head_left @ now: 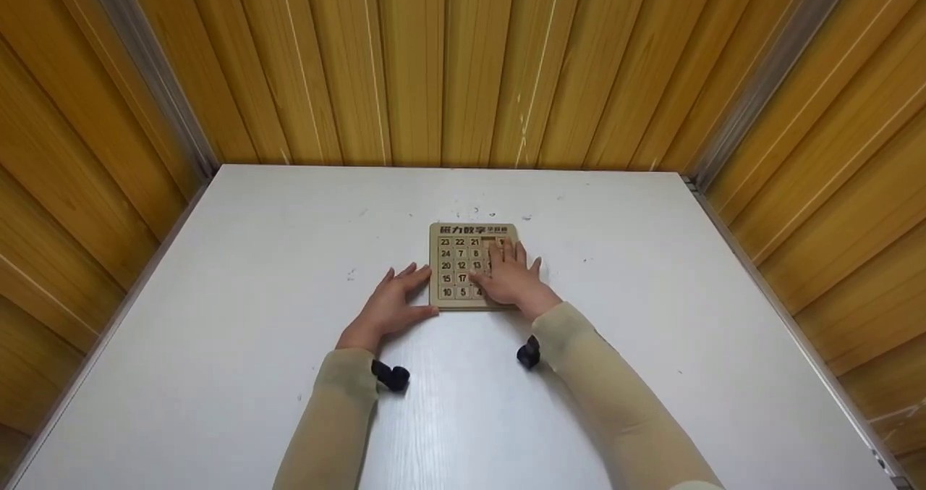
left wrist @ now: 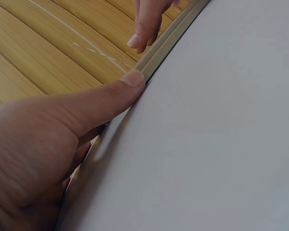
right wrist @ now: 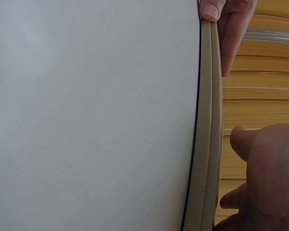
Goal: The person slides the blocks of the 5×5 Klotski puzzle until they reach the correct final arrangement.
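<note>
In the head view a square wooden sliding number puzzle board (head_left: 463, 265) lies mid-way on the white table (head_left: 253, 258); the right hand (head_left: 510, 276) rests flat on its tiles, fingers straight, gripping nothing. The left hand (head_left: 394, 305) lies open beside its left edge, thumb against the near corner. The left wrist view shows that thumb (left wrist: 101, 103) touching the board's edge (left wrist: 168, 41); in the right wrist view the board's edge (right wrist: 209, 144) stands beside the right thumb (right wrist: 245, 139).

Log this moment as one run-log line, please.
left hand: flat, steadying number puzzle board edge | right hand: fingers on tiles | white table
</note>
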`<action>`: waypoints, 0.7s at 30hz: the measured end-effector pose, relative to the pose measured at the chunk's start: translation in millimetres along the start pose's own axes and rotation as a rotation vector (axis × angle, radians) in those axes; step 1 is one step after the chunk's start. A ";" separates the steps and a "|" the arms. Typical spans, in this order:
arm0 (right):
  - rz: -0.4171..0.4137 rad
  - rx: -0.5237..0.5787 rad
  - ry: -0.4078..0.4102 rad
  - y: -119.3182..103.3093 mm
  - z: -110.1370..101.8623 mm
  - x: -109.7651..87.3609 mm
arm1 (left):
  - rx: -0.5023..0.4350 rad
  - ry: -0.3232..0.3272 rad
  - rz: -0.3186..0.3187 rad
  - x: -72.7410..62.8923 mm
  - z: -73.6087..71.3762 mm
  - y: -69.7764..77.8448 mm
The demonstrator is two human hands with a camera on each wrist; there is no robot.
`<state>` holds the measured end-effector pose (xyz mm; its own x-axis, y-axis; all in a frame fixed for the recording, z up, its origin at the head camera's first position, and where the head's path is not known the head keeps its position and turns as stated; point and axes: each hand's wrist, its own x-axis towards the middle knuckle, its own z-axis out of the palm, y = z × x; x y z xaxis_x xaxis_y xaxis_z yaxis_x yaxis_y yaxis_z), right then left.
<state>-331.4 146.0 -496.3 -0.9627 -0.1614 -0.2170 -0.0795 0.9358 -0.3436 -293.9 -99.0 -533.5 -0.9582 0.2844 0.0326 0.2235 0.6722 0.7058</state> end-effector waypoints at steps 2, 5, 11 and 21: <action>-0.004 -0.006 -0.002 -2.0 0.4 0.4 | 0.001 0.002 0.006 -0.2 -0.2 -0.2; -0.008 -0.018 -0.002 -5.7 1.5 0.7 | 0.005 0.008 0.019 -0.2 -0.4 -0.8; -0.018 -0.048 0.010 -12.1 4.6 0.6 | 0.002 0.002 0.000 -0.3 0.3 -0.5; -0.032 -0.072 0.025 -17.8 8.0 2.8 | -0.005 0.005 -0.024 0.9 1.6 1.1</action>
<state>-330.6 126.4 -498.1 -0.9655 -0.1844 -0.1840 -0.1275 0.9505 -0.2833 -294.2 -96.9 -533.8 -0.9641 0.2647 0.0195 0.1997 0.6751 0.7102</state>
